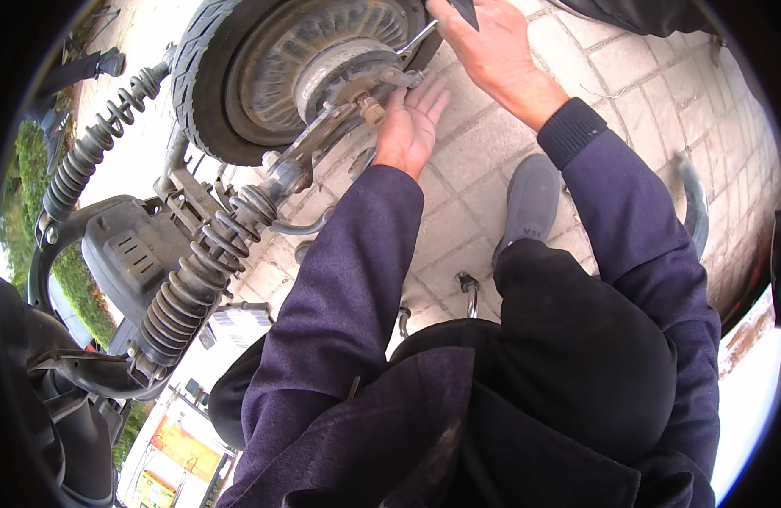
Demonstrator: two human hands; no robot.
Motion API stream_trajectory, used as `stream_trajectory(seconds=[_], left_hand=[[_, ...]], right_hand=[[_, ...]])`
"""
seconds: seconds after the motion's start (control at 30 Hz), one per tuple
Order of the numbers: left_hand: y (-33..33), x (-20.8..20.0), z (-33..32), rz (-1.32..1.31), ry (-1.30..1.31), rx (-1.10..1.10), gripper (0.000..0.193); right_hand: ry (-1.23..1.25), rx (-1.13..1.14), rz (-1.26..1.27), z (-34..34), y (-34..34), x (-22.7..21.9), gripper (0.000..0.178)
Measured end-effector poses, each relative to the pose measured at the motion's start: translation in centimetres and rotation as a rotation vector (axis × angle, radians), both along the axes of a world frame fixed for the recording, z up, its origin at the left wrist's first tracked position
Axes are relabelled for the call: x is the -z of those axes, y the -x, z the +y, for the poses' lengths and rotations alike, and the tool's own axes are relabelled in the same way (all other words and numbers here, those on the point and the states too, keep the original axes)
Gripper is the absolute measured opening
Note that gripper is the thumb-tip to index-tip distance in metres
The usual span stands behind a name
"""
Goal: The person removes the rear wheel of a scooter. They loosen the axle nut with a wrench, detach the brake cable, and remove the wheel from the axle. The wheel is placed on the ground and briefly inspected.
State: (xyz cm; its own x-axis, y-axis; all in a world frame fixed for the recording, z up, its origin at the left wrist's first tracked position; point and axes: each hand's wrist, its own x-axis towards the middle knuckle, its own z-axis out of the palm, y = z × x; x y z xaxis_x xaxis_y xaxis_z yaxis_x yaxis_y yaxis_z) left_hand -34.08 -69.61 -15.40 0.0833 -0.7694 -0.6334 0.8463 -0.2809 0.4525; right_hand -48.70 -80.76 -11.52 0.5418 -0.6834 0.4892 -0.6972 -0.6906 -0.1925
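Observation:
In front of me is a wheel with a black tyre (196,93) and a dusty metal hub (276,80). A round brake drum (335,72) sits at its centre. My right hand (492,55) is closed around a tool with a thin metal shaft (420,38), perhaps a screwdriver; its handle is mostly hidden. The shaft's end reaches the drum's right edge. Below it, my left hand (412,127) is open, palm up, fingers stretched out beside the brake arm (401,78) and a brass-coloured nut (371,110). Whether the fingertips touch the arm I cannot tell.
Two coil-spring shock absorbers (196,284) (102,140) and a dark plastic cover (132,245) are at the left. Grey paving bricks (475,148) lie under my shoe (530,203). A curved grey bar (691,203) stands at the right. Another person's leg (73,72) shows at the far left.

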Motion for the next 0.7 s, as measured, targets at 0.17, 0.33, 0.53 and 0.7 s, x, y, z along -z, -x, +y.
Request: stream_trajectory(seconds=[0.17, 0.33, 0.53, 0.7], left_hand=[[-0.3, 0.1, -0.1, 0.022, -0.028, 0.001, 0.046], [-0.4, 0.2, -0.2, 0.031, -0.006, -0.007, 0.044], [-0.4, 0.4, -0.1, -0.023, 0.004, 0.007, 0.043], [-0.2, 0.6, -0.1, -0.004, -0.030, -0.020, 0.047]], right_hand=[[-0.517, 0.192, 0.203, 4.4, 4.0, 0.2, 0.015], [-0.570, 0.074, 0.195, 8.1, 5.0, 2.0, 0.020], [-0.613, 0.081, -0.081, 8.7, 3.3, 0.5, 0.024], [-0.702, 0.059, 0.022, 6.9, 2.1, -1.3, 0.032]])
